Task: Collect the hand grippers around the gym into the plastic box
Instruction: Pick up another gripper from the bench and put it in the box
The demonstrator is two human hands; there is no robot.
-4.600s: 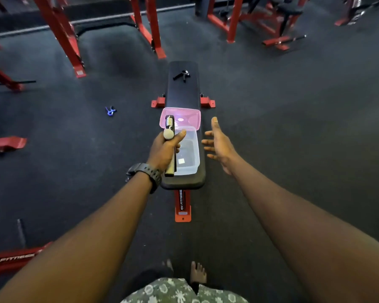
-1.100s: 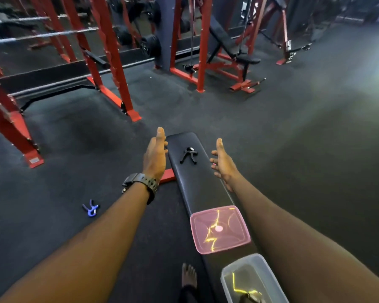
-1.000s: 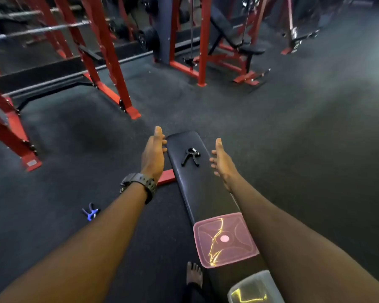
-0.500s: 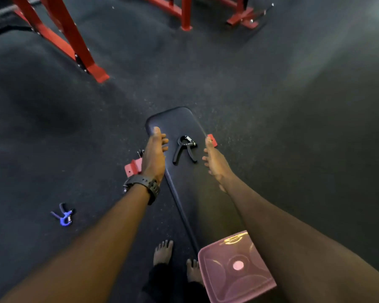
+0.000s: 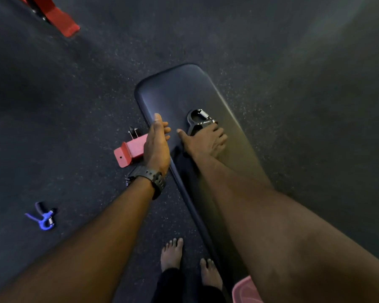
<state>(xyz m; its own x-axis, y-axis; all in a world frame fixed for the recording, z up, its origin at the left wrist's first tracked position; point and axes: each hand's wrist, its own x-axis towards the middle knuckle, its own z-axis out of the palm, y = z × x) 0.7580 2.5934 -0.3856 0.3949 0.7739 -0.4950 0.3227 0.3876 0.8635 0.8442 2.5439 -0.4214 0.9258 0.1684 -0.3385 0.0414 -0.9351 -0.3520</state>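
Head view, looking steeply down. A black padded bench (image 5: 184, 92) runs from the lower right of the frame to its rounded end at about 11 o'clock from the hands. On the pad near that end lies a black hand gripper (image 5: 198, 121). Its spring coil and looped head point toward 12 o'clock; its handles run back toward 6 o'clock, under the right hand, so its long axis lies roughly along the bench.

Right hand (image 5: 206, 143): laid over the gripper's handles, fingers curled down onto them, thumb spread toward 10 o'clock. Whether the fingers have fully closed round the handles cannot be told; the handles are hidden by the hand.

Left hand (image 5: 157, 145): edge-on at the bench's left border, at 9 o'clock from the gripper, fingers straight and together, holding nothing. A black wristwatch (image 5: 151, 176) sits on that wrist.

Surroundings: a red bench foot (image 5: 129, 150) protrudes from under the pad at the left hand's 9 o'clock. A blue hand gripper (image 5: 42, 217) lies on the dark speckled floor (image 5: 293, 62) at 8 o'clock, well apart from the bench. A red rack foot (image 5: 59, 18) shows at 11 o'clock, top of frame. Two bare feet (image 5: 172, 253) stand beside the bench at 6 o'clock. A pink lid (image 5: 242, 290) edge shows at 5 o'clock, partly masked by the right forearm; the plastic box itself is out of frame
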